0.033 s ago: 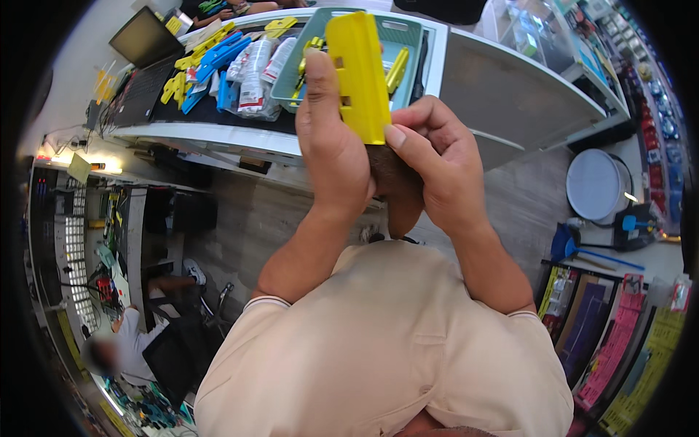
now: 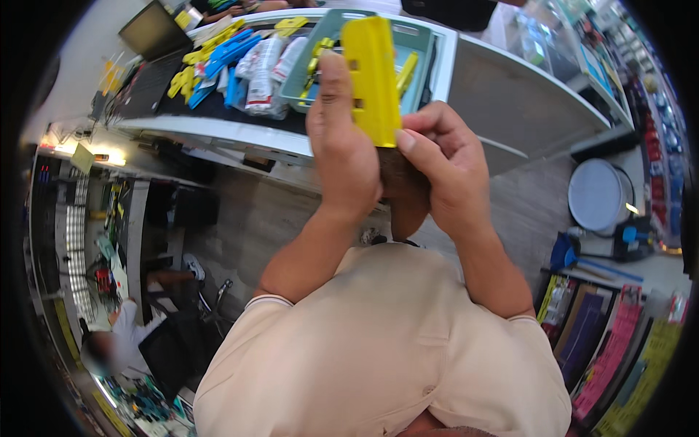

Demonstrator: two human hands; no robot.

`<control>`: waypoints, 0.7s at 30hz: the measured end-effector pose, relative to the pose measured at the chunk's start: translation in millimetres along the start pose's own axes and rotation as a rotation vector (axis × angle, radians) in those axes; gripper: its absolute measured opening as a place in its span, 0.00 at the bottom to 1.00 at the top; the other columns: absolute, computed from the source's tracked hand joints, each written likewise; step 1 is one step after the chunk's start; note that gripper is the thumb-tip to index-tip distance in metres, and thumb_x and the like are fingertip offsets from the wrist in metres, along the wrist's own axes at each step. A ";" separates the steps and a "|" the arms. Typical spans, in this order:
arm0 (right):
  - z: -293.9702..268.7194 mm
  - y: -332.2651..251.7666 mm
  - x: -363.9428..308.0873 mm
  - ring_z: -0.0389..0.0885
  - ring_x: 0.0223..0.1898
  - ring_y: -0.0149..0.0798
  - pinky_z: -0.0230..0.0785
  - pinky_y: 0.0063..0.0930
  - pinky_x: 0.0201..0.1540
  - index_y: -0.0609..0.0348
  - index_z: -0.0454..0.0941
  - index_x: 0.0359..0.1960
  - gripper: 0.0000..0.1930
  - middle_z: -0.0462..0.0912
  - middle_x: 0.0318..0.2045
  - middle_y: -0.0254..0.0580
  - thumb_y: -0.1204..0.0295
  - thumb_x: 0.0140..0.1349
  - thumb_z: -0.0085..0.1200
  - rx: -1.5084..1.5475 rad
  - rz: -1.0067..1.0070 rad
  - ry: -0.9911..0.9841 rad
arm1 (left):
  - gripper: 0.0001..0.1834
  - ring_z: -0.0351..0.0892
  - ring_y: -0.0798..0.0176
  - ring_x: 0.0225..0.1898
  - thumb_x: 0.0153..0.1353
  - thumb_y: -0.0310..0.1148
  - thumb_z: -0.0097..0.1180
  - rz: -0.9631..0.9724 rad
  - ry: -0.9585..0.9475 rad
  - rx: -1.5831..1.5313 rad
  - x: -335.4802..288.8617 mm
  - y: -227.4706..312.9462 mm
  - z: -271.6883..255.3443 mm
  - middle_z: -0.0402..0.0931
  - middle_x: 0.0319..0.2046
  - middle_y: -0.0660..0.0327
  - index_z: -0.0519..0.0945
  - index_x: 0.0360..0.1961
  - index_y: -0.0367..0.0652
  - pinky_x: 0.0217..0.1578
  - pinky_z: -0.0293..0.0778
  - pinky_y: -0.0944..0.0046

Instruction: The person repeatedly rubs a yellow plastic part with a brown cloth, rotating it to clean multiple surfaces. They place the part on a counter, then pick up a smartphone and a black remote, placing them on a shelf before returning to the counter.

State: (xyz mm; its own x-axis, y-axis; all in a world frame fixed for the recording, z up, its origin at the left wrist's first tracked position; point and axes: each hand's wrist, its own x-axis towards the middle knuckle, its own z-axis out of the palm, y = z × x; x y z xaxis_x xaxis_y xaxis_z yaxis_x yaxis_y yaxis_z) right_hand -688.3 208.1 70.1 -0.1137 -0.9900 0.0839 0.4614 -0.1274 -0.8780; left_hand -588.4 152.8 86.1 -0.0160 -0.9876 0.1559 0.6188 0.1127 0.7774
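A flat yellow plastic piece (image 2: 375, 80) with small rectangular slots is held upright between my hands, above the counter's front edge. My left hand (image 2: 346, 171) is closed around its left side, thumb pointing up along the edge. With thumb and forefinger, my right hand (image 2: 453, 171) pinches the lower right corner. Behind it stands a teal basket (image 2: 413, 45), partly hidden, containing more yellow pieces (image 2: 406, 73). Left of the basket lie white packets in clear plastic (image 2: 262, 84), blue plastic pieces (image 2: 229, 52) and a heap of yellow ones (image 2: 184, 84).
A laptop (image 2: 153, 33) sits at the counter's far left end. On the floor at right are a round white bin (image 2: 595, 193) and a blue dustpan (image 2: 563, 251). At lower left a person (image 2: 132, 335) sits at another bench.
My hands and the yellow piece sit slightly further right in the picture, and the counter has shifted the same way. Both hands keep their hold.
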 end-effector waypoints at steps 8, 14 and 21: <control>-20.1 25.7 23.1 0.75 0.41 0.22 0.69 0.20 0.47 0.55 0.73 0.41 0.11 0.77 0.38 0.30 0.61 0.76 0.53 -0.075 -0.068 -0.045 | 0.21 0.69 0.81 0.38 0.79 0.50 0.48 0.129 -0.024 0.004 2.5 -33.8 -15.2 0.75 0.35 0.71 0.80 0.42 0.42 0.37 0.69 0.75; -50.7 26.4 19.7 0.79 0.43 0.30 0.73 0.27 0.51 0.57 0.75 0.40 0.18 0.78 0.37 0.34 0.54 0.78 0.49 -0.039 0.106 0.051 | 0.25 0.73 0.69 0.35 0.77 0.51 0.50 0.259 0.083 0.375 25.8 -22.8 -32.9 0.75 0.32 0.59 0.78 0.46 0.34 0.37 0.71 0.64; -94.7 34.9 -0.1 0.77 0.43 0.30 0.69 0.29 0.52 0.60 0.80 0.44 0.13 0.81 0.39 0.32 0.62 0.73 0.51 -0.031 0.269 -0.005 | 0.17 0.84 0.42 0.48 0.68 0.48 0.60 0.159 0.055 0.968 90.2 -26.6 -37.7 0.84 0.44 0.45 0.79 0.51 0.50 0.51 0.77 0.48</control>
State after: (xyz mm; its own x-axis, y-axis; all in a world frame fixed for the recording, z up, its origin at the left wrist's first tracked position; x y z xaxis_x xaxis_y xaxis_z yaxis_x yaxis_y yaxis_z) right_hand -755.6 209.6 -5.2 0.0141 -0.9882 -0.1523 0.4469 0.1425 -0.8831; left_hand -576.7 56.6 56.4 0.0638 -0.9542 0.2921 -0.3007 0.2607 0.9174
